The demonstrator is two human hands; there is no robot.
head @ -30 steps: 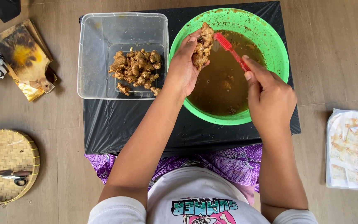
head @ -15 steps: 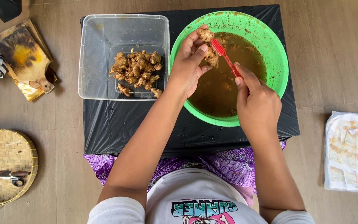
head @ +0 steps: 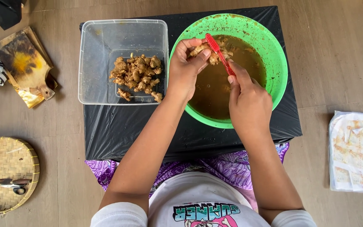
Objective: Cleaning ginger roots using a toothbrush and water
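Two hands: both work above the green bowl (head: pixel 274 90), which serves as the landmark for every place below.
Left hand (head: pixel 185 69): over the bowl's left rim, fingers curled tight around a knobbly piece of ginger root (head: pixel 213 52), thumb pressed on its near side.
Ginger root: held above the brown water in the upper left part of the bowl, not resting on anything but the fingers.
Right hand (head: pixel 248 98): over the bowl's lower middle, closed in a pinch on the handle of a red toothbrush (head: pixel 220 54).
Red toothbrush: slants up and leftward from the right hand, its head lying against the ginger root.
Green bowl: round plastic, filled partway with muddy brown water, splashes of dirt on its inner wall.
Clear plastic tub (head: pixel 95 63): just beside the bowl on its left, touching or nearly touching its rim; a heap of ginger pieces (head: pixel 136 75) lies on its floor.
Black plastic sheet (head: pixel 122 126): spread beneath both the bowl and the tub.
Wooden board (head: pixel 24 63): well left of the bowl, past the tub, stained dark and yellow.
Woven tray (head: pixel 1 162): far down-left of the bowl, on the floor, carrying small scissors (head: pixel 13 184).
Printed paper packet (head: pixel 356 151): down-right of the bowl, on the floor.
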